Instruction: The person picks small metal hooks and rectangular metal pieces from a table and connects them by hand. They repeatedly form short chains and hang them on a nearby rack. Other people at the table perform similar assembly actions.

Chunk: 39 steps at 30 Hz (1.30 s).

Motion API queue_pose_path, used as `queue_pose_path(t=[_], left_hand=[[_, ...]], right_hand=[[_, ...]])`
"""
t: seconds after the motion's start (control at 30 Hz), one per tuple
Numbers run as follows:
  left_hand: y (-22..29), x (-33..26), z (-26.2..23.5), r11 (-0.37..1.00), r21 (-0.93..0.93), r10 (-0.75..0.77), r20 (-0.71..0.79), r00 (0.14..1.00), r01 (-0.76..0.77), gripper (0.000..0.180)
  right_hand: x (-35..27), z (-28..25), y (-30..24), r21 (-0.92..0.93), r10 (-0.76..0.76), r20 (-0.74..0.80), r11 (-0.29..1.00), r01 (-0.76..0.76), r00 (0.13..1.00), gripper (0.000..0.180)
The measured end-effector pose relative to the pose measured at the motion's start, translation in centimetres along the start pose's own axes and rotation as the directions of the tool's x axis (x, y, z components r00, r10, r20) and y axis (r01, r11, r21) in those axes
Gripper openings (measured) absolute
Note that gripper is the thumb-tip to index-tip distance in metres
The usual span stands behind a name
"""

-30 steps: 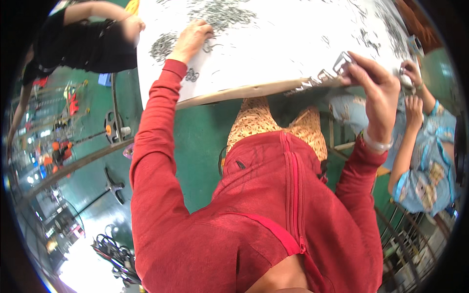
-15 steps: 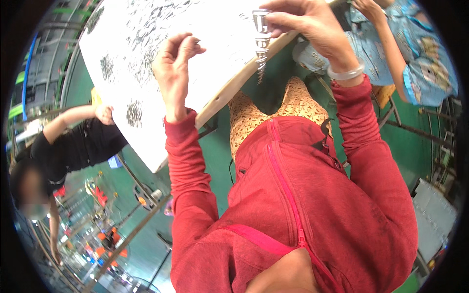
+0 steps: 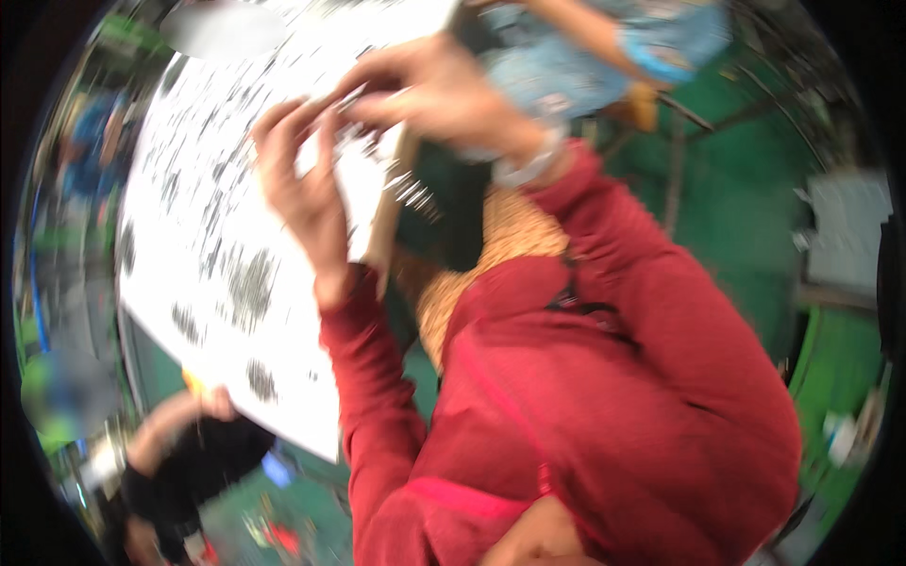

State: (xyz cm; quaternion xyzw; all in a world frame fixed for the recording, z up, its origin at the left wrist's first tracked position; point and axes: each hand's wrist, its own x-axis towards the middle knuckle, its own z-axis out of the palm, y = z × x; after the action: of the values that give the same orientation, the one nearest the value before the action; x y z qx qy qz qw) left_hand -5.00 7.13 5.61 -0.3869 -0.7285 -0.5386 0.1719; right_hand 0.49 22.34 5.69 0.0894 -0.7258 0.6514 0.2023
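Note:
My right hand (image 3: pixel 439 99) is closed, its fingertips pinching the top of a string of shiny silver metal pieces (image 3: pixel 413 195). The string dangles below the hand past the table's wooden edge, smeared by motion. Close against those fingertips is my left hand (image 3: pixel 300 179), thumb and fingers bent together at the upper end of the string. Whatever lies between the left fingertips is too blurred to name. Both hands are above a white tabletop (image 3: pixel 326 396) strewn with many small dark and silvery pieces, some gathered in piles (image 3: pixel 250 288).
A person in black (image 3: pixel 203 462) stands at the table's lower left corner, a hand at its edge. Another person in blue patterned clothing (image 3: pixel 566 71) is close on my right. A grey panel (image 3: pixel 849 226) stands at the far right above the green floor (image 3: pixel 727 189).
My right hand has moved left with the metal string and met my left hand at its top. The view has turned, and the table has shifted in it.

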Motion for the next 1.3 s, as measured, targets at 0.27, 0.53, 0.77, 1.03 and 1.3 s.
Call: queue_pose_path(t=[0.27, 0.53, 0.77, 1.03, 1.3], left_hand=[[9.5, 6.6, 2.2, 0.786, -0.604, -0.045, 0.154, 0.987, 0.131, 0.023], [7.1, 5.3, 5.8, 0.703, -0.681, -0.009, 0.281, 0.960, 0.206, 0.024], [-5.4, -1.8, 9.3, 0.690, -0.175, -0.232, 0.866, 0.443, 0.703, 0.030], [-18.1, -6.4, 8.0, 0.638, 0.062, -0.374, 0.896, 0.238, 0.768, 0.036], [-18.6, -5.6, 5.1, 0.527, -0.033, -0.368, 0.892, 0.263, 0.849, 0.043]], right_hand=[[-1.5, -4.3, -9.4, 0.008, -0.291, -0.278, 0.952, 0.305, 0.915, 0.018], [-7.3, -11.4, -19.0, -0.515, -0.585, -0.414, 0.783, 0.350, 0.698, 0.015], [-12.3, -18.4, -25.7, -0.527, -0.586, -0.644, 0.806, 0.269, 0.493, 0.024], [-19.9, -29.1, -33.9, -0.825, -0.798, -0.561, 0.561, -0.070, 0.220, 0.020], [-24.8, -38.6, -41.2, -0.857, -0.858, -0.494, 0.454, -0.246, 0.138, 0.015]])
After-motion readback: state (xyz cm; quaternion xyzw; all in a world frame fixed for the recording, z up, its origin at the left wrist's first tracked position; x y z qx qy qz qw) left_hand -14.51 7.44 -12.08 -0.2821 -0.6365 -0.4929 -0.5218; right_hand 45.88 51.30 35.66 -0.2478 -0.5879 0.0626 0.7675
